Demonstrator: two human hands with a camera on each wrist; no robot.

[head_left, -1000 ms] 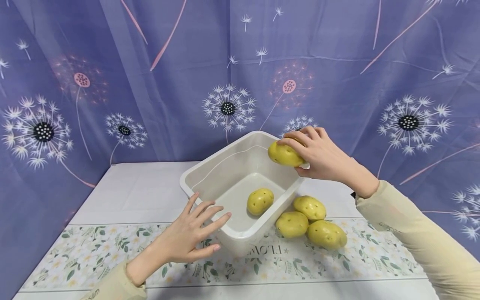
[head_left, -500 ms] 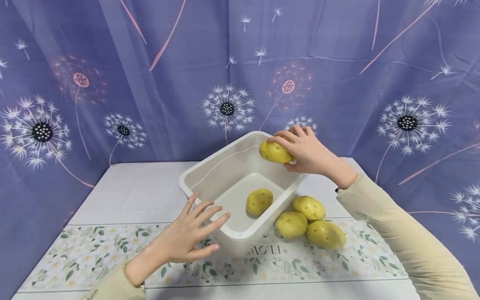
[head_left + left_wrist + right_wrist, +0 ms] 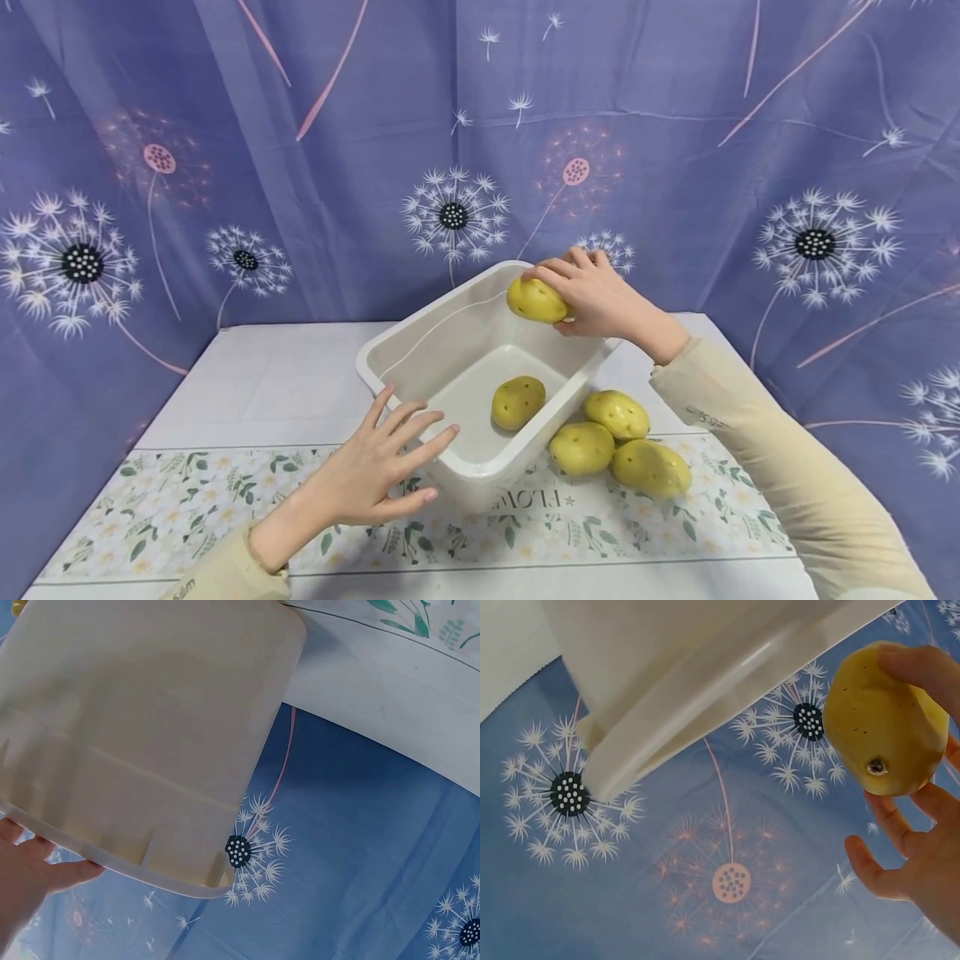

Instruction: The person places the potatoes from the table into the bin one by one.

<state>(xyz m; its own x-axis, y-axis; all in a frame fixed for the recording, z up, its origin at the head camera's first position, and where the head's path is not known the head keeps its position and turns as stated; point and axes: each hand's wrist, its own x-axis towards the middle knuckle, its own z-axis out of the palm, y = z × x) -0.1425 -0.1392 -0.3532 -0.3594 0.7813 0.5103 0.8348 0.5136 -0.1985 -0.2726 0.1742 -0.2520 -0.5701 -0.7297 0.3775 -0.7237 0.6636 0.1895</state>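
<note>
A yellow potato (image 3: pixel 536 301) is gripped by my right hand (image 3: pixel 596 296) over the far right part of a white plastic tub (image 3: pixel 450 325). The right wrist view shows the potato (image 3: pixel 881 720) between thumb and fingers, with a dark spot on its lower side. Inside the tub, on its floor, lies another potato (image 3: pixel 518 403). My left hand (image 3: pixel 375 467) rests at the tub's near left rim with its fingers spread and fairly straight. In the left wrist view the fingers of that hand (image 3: pixel 34 862) lie along the tub's edge.
Several things surround the tub. Three potatoes lie close together to its right: one behind (image 3: pixel 618 415), one near the tub wall (image 3: pixel 582 449) and one in front (image 3: pixel 652 469). A floral runner (image 3: pixel 225 508) crosses the white table (image 3: pixel 277 367). A purple dandelion curtain (image 3: pixel 337 208) hangs behind.
My right hand has carried its potato leftward from the tub's right rim to over the inside. The left hand and the other potatoes have stayed in place.
</note>
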